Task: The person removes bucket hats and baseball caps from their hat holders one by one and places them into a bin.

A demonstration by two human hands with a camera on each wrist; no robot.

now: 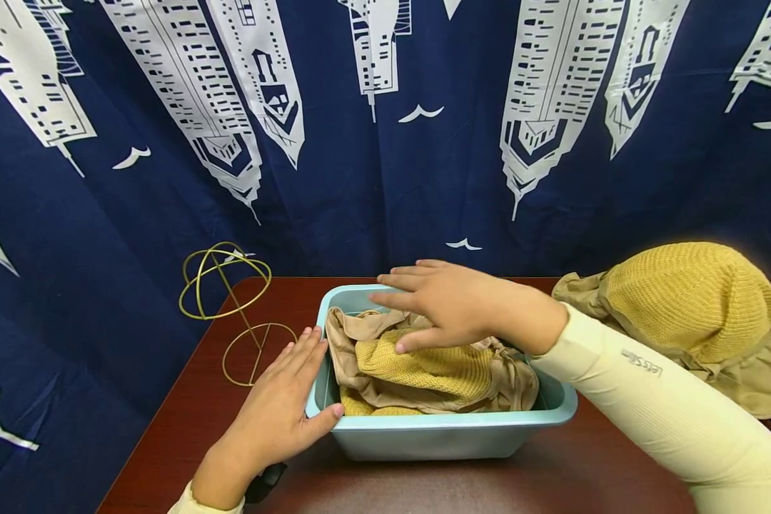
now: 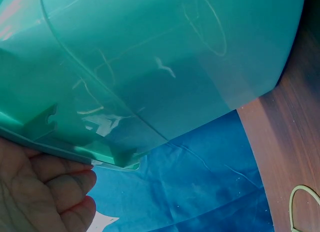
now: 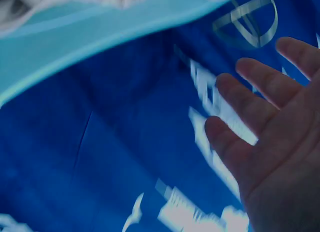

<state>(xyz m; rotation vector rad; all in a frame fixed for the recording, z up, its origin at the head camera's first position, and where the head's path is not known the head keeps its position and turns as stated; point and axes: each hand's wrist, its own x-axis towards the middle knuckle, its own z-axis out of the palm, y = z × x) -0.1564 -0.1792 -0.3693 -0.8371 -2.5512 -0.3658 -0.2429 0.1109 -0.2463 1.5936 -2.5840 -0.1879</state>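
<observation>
A light blue plastic bin point(image 1: 424, 437) stands on the table, filled with yellow knit hats point(image 1: 424, 364) that have tan cloth point(image 1: 369, 389) flaps. My left hand point(image 1: 279, 400) rests against the bin's left rim, fingers straight and thumb at the front corner. In the left wrist view the fingers point(image 2: 70, 184) lie along the rim's underside edge. Over the bin hovers my right hand point(image 1: 452, 303), palm down with fingers spread and nothing held. The right wrist view shows that hand point(image 3: 280, 122) with its fingers apart, beside the bin wall point(image 3: 100, 42).
A gold wire hat stand point(image 1: 247, 314) stands left of the bin. On the right, another yellow knit hat point(image 1: 694, 300) with a tan flap sits near the table's back edge. Behind the brown table point(image 1: 186, 421) hangs a navy curtain point(image 1: 334, 200) printed with white buildings.
</observation>
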